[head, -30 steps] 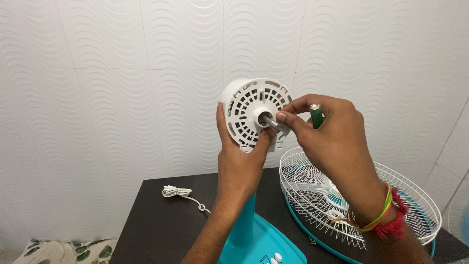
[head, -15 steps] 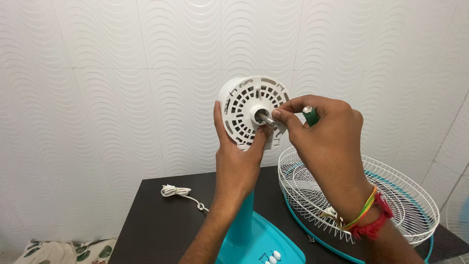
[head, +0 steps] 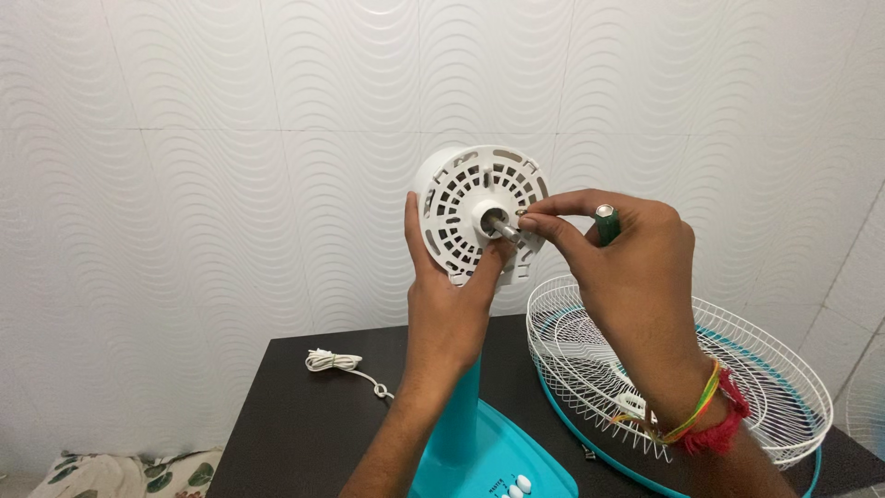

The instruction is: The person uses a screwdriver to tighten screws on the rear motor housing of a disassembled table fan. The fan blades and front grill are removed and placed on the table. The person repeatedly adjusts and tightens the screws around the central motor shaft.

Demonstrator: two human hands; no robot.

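1. White vented motor housing (head: 479,210) of a table fan, raised upright in front of the wavy white wall (head: 203,184), metal shaft (head: 503,226) poking out of its centre.
2. Left hand (head: 444,295) wrapped round the housing's lower left edge, fingers closed on it, thumb pressed against the front face.
3. Right hand (head: 627,267) just right of the shaft, thumb and forefinger pinched at the shaft tip around something too small to tell; green-handled tool (head: 606,221) clamped in the remaining curled fingers.
4. Coloured thread bands (head: 705,420) around the right wrist.
5. Below, teal fan stand and base (head: 479,452) on the dark table (head: 295,433).
6. White wire guard (head: 737,369) lying on the table to the right.
7. Coiled white cord (head: 336,362) on the table to the left, well apart from both hands.
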